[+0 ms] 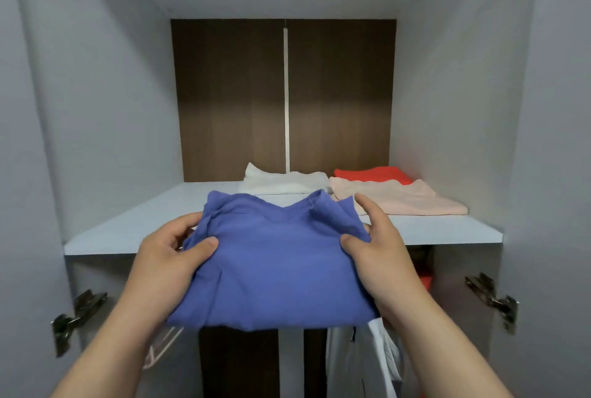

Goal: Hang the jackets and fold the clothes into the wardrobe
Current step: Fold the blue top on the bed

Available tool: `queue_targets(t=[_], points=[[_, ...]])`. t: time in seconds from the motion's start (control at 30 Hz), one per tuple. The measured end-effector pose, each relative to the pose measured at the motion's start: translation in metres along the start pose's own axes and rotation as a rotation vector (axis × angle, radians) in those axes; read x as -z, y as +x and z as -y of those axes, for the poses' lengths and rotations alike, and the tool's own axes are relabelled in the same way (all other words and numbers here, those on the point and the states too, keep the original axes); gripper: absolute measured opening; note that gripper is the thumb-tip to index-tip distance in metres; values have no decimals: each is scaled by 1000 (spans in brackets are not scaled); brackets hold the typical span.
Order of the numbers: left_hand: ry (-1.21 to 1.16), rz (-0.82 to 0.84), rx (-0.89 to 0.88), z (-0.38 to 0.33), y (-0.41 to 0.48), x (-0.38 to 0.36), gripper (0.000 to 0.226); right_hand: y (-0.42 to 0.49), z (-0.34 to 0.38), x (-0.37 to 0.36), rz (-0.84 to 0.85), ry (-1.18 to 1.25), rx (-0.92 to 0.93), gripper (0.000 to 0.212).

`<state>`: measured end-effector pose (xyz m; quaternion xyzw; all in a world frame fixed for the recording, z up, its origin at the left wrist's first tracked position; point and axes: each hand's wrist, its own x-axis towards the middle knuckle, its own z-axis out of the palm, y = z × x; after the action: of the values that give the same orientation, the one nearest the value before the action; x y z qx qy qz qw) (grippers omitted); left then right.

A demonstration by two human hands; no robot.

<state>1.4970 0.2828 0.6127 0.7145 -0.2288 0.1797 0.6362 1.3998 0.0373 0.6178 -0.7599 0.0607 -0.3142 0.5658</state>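
Single head-worn view, facing forward and slightly down, close to the wardrobe shelf (128,231)

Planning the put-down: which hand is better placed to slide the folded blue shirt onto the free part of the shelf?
Probably the left hand: the shelf is bare on its side, while the right hand faces the pink garment.
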Motion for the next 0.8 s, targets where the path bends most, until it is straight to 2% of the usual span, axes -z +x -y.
queue_targets(t=[0.23, 0.47, 0.57, 0.6, 0.67, 0.73, 0.8], points=[[107, 33, 40, 8, 91, -27, 52, 101, -3, -14, 77, -169, 119, 68], [210, 191, 189, 26, 137, -44, 42, 146, -23, -29, 90, -371, 48, 68], [285, 233, 280, 41, 149, -43, 29, 150, -30, -29, 110, -548, 32, 64], [302, 224, 302, 42, 152, -41, 33, 151, -30, -29, 84, -633, 62, 60], [563, 157, 239, 37, 155, -34, 56, 150, -28, -30, 24, -765, 141, 49], [867, 107, 95, 25, 148, -32, 64, 147, -22, -35, 33, -827, 199, 40], [909, 244, 64, 11, 136, -39, 60, 143, -17, -43, 113, -894, 209, 34]])
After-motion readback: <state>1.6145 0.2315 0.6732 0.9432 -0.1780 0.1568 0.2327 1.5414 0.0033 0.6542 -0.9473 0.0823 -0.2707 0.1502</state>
